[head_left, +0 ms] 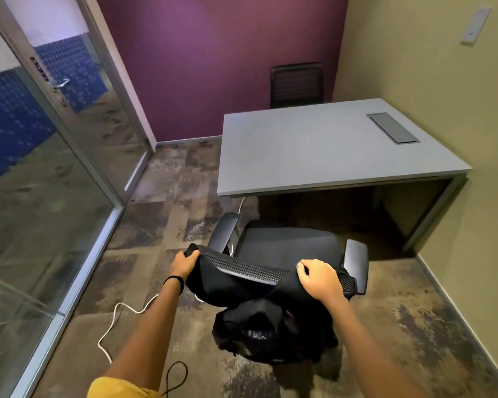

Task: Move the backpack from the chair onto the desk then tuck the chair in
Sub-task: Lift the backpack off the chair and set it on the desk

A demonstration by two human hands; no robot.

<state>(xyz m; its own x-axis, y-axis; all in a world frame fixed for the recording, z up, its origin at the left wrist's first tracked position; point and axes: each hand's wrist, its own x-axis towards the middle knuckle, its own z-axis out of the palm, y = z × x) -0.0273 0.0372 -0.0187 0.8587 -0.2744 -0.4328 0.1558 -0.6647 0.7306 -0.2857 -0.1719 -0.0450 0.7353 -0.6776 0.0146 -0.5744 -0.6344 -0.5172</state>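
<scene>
1. the backpack (pixel 259 331) hangs off the rear of the chair's backrest (pixel 250 267), slumped below the top rail and on my side of it, not on the seat (pixel 288 242). its long axis runs roughly top to bottom, 12 to 6 o'clock, with the bulk low.
2. my left hand (pixel 184 261) is closed around the left end of the rail at about 9 o'clock from the bag; i can't tell whether a strap is under those fingers.
3. my right hand (pixel 318 278) lies curled over black fabric on the rail at about 2 o'clock from the bag. it looks like a hold on the bag's top, though i can't be sure.
4. the right hand is the nearer one to the bag.
5. the desk (pixel 328 150) lies at 12 o'clock beyond the seat, its top bare except for a grey cable hatch (pixel 393 127) far right.
6. i judge the bag must rise clear of the rail first, then travel forward over the seat.
</scene>
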